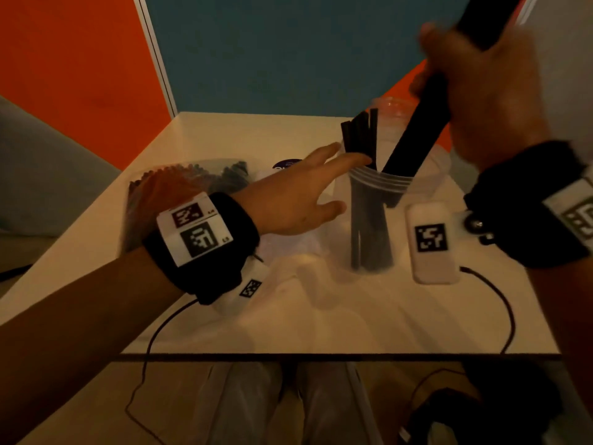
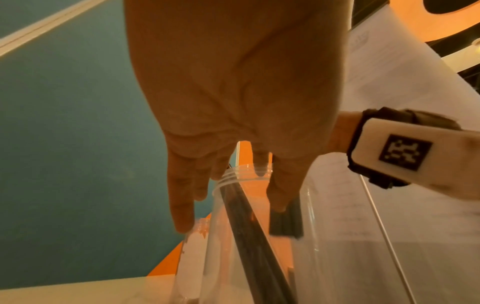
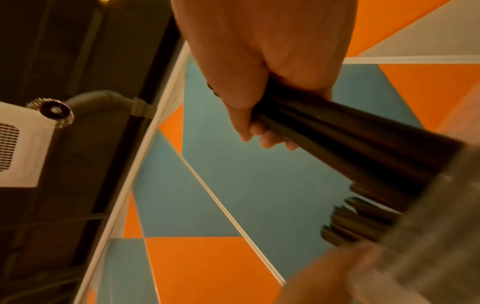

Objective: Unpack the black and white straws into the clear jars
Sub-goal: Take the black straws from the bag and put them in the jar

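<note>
A: Head view: where was the left hand [image 1: 290,200]?
B: Fingers straight, touching the loose straws [image 1: 361,136] in the jar [image 1: 372,220].
A: And at two o'clock?
B: The right hand [image 1: 481,91] gripped a black bundle [image 1: 414,139], its lower end in that jar.

My head view looks down on the table [image 1: 288,316] from close above. Left wrist and head views share the clear jar [image 1: 372,220] [image 2: 246,236]; my right wrist view tilts upward.
</note>
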Demonstrator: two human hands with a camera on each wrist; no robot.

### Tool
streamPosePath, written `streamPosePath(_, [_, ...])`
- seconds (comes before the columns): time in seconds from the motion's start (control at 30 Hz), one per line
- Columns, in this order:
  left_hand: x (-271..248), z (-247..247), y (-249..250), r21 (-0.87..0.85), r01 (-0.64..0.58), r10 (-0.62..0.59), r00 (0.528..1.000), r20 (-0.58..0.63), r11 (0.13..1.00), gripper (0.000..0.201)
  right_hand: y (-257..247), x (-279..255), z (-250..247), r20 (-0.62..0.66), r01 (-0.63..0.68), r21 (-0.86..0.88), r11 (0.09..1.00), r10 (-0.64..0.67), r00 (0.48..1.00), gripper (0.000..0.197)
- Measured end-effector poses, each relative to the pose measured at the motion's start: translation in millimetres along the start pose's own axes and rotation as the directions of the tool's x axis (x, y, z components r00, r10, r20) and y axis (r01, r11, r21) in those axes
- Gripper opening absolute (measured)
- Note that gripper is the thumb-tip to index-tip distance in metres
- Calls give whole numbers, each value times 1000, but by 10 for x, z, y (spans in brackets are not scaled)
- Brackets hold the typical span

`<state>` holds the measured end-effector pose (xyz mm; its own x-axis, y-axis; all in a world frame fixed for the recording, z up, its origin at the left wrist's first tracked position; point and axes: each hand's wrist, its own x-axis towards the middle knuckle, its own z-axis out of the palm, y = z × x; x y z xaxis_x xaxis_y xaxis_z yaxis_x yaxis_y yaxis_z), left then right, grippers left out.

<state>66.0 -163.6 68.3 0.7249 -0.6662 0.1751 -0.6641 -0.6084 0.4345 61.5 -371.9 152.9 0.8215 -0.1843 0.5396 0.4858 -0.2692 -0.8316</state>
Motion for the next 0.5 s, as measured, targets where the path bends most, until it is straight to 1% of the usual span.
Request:
streamPosePath(0.03, [2,4,-2,0,-4,4,1000,-4,1000,66,61,-93,138,33,-50,-22,998,51,998,20])
streamPosePath(0.07, [6,8,-9,0,-7,7,1000,-6,1000,67,70,-122,192,93,-89,-71,994,95,991,19])
streamPosePath(0.13, [9,7,-19,-5,-3,3,1000,-2,1000,68,147,-170,312,193,-171,-119,978,192,962,18])
streamPosePath(0.17, [10,6,-19,-7,2,-2,1000,-1,1000,69,211,-122,319,215,-221,-109,969,240,947,18])
streamPosePath(0.23, [10,6,-18,-11,14,-14,1000,-1,1000,70,292,-105,342,254,-302,-157,940,334,908,16])
streamPosePath(0.27, [11,9,-21,-16,18,-18,1000,-2,1000,71,314,-117,373,271,-309,-195,931,354,895,17])
streamPosePath(0.33, [9,19,-20,-32,24,-24,1000,-2,999,71,384,-95,382,256,-330,-247,911,390,885,26])
streamPosePath(0.4, [4,28,-20,-43,30,-30,1000,-5,999,71,397,-57,390,245,-381,-254,889,440,864,30])
streamPosePath(0.47, [-3,31,-14,-46,29,-29,1000,-6,999,71,399,-27,409,268,-462,-313,830,544,796,38])
streamPosePath(0.5, [-2,33,-8,-45,25,-26,1000,-6,999,71,393,-24,410,269,-484,-369,793,590,761,48])
